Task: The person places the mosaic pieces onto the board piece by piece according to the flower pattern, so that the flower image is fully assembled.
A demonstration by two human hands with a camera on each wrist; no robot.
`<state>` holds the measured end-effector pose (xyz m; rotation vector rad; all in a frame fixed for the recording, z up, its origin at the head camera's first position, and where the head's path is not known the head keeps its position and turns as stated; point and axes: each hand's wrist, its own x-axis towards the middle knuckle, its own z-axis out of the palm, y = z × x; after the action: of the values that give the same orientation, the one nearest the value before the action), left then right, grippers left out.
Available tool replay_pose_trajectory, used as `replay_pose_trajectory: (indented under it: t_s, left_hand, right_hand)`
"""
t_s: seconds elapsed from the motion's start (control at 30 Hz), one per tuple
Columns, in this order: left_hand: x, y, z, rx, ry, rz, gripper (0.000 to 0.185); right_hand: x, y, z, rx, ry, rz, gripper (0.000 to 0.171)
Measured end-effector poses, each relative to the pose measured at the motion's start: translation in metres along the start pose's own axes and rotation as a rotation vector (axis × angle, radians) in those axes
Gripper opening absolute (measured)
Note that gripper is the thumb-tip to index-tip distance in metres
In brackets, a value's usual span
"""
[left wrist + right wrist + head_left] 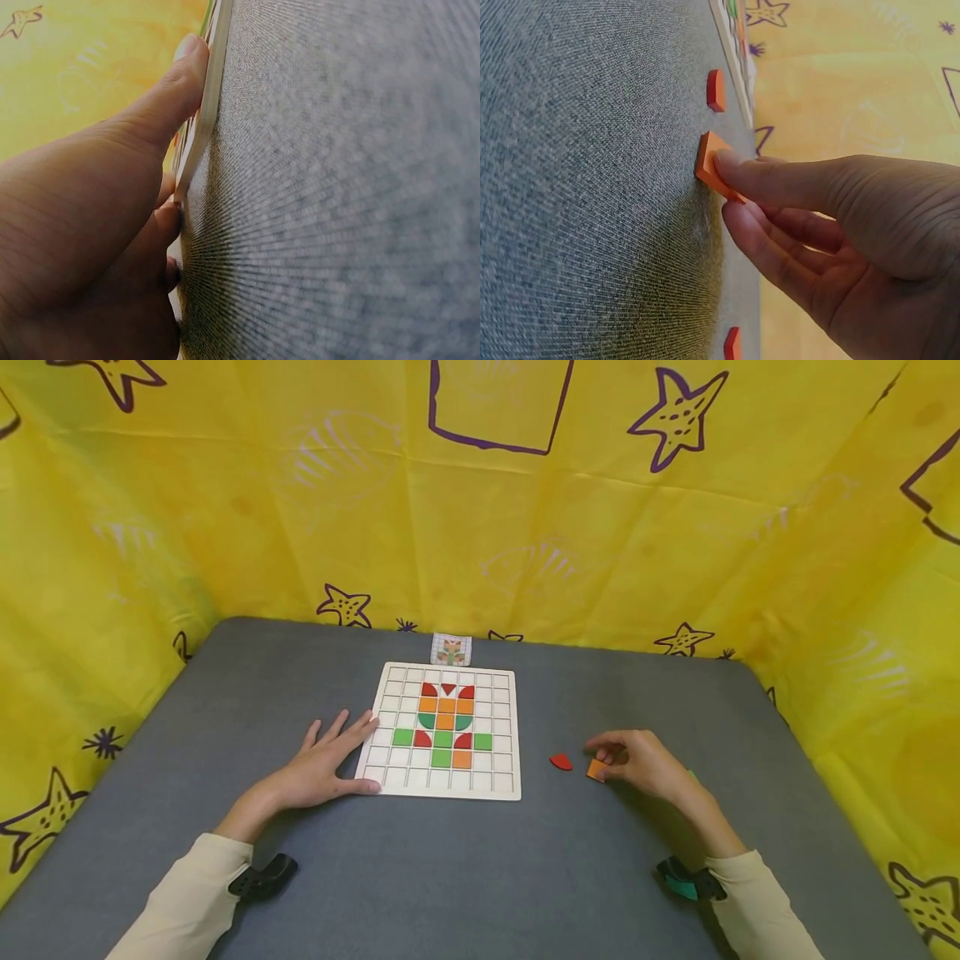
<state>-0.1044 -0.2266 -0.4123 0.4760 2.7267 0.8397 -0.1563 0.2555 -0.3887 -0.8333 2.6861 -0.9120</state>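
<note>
A white square grid board (375, 760) lies on the table, with red, orange and green tiles forming a pattern in its middle. With fingers spread, my left hand (318, 770) rests along the board's left edge, the thumb at the near left corner; the left wrist view shows that thumb (169, 94) against the edge. To the right of the board, my right hand (637, 764) pinches an orange square tile (714, 165) between thumb and fingers, low over the table. A red quarter-round tile (561, 762) lies between the board and this hand.
Behind the board is a small pattern card (452, 650). A green piece (692, 774) shows partly beyond my right wrist. Another red piece (733, 343) sits at the bottom of the right wrist view. A yellow cloth (480, 527) surrounds the grey table (450, 877).
</note>
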Motion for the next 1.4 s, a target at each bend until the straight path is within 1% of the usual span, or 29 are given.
replay_pose_trajectory:
  t_s: [0.27,0.43,0.6,0.7,1.03,1.27,1.4]
  left_hand:
    - [0.0,0.001,-0.001,0.003,-0.007,-0.006,0.102]
    - [0.0,0.001,-0.001,0.01,-0.006,0.0,0.102]
    - [0.0,0.0,0.0,0.005,-0.006,-0.002,0.102]
    - [0.0,0.0,0.0,0.004,-0.006,-0.002,0.102]
    - [-0.001,0.0,0.0,0.015,0.0,0.0,0.101]
    - [0.0,0.0,0.0,0.013,-0.005,-0.014,0.102]
    - [0.0,-0.001,0.0,0.012,-0.008,-0.019,0.102]
  right_hand:
    - [0.002,-0.002,-0.002,0.013,-0.015,-0.015,0.033]
    - [0.008,-0.005,-0.005,0.004,0.007,-0.031,0.033]
    - [0.018,-0.012,-0.004,0.019,0.037,-0.065,0.034]
    - [0.025,-0.017,-0.001,0.025,0.041,-0.082,0.034]
    - [0.05,-0.035,0.007,0.039,0.004,-0.105,0.031]
    - [0.063,-0.045,0.015,0.033,-0.008,-0.136,0.031]
    - [0.07,-0.051,0.022,0.04,-0.022,-0.134,0.03]
